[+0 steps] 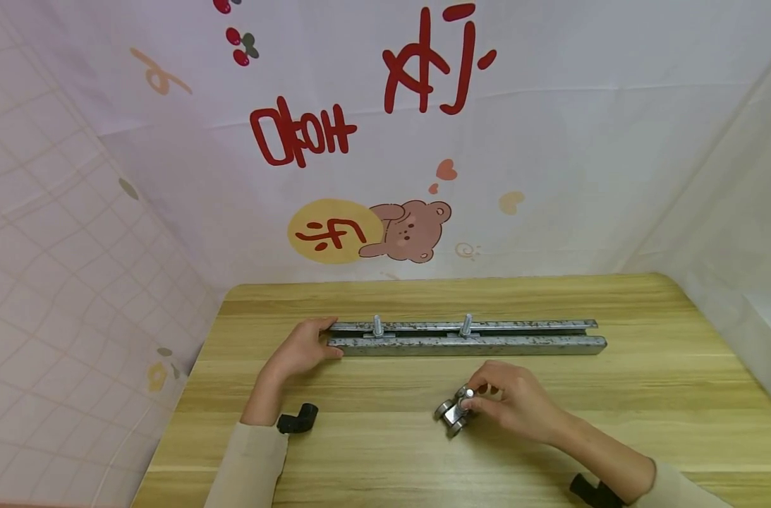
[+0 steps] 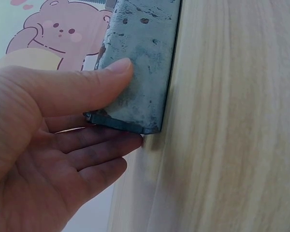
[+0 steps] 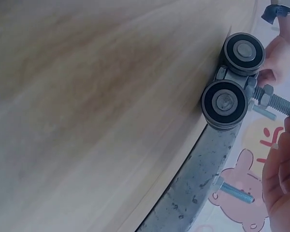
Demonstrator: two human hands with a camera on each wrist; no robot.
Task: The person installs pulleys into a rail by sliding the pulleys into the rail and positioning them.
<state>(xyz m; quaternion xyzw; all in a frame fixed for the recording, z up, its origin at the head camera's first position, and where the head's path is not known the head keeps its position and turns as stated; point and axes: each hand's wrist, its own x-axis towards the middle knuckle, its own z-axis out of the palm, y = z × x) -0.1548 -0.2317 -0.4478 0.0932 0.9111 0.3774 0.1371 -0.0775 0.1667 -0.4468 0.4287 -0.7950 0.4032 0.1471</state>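
A long grey metal channel track (image 1: 518,346) lies across the table, its slot facing up and its surface speckled with dark marks. Two threaded bolts (image 1: 377,325) stand up out of the slot. My left hand (image 1: 302,346) grips the track's left end, the thumb (image 2: 104,82) flat on the near side wall. In front of the track my right hand (image 1: 518,403) pinches the threaded stud of a roller trolley (image 1: 453,415). In the right wrist view the trolley's round wheels (image 3: 224,102) face the camera, and its stud (image 3: 282,105) carries a nut.
The wooden table (image 1: 372,458) ends at a white cloth backdrop (image 1: 550,155) printed with a bear and red characters. More cloth hangs at the left and right. Black wrist mounts (image 1: 299,419) sit by both forearms.
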